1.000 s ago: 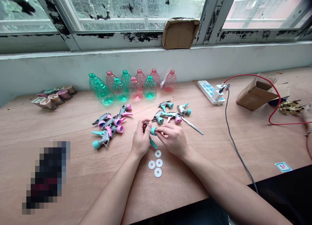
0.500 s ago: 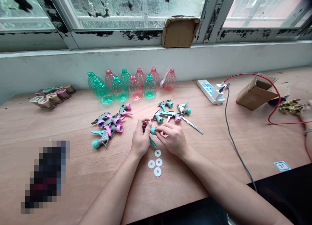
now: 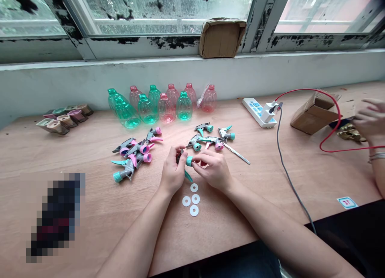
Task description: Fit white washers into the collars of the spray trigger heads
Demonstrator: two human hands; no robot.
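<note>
My left hand (image 3: 174,170) is closed around a grey trigger spray head (image 3: 189,161), whose teal collar faces right and whose teal lever points down. At the collar's open end, my right hand (image 3: 214,169) has its fingertips pinched together; whatever they hold is hidden. Several white ring washers (image 3: 194,210) lie flat on the table just below my hands. To the left is a pile of spray heads (image 3: 136,153) with pink or teal collars. More spray heads (image 3: 197,143) lie beyond my right hand, beside metal tweezers (image 3: 237,153).
Green and pink clear bottles (image 3: 148,111) stand along the wall. A power strip (image 3: 259,112) with a grey cable and red cord sits to the right, near a cardboard box (image 3: 314,111). Another person's hand (image 3: 371,119) is at the far right. Small containers (image 3: 64,119) stand at far left.
My hands and the spray head stay almost in place. At far right, the other person's hand has moved in over the gold-coloured objects, and the red cord has shifted left.
</note>
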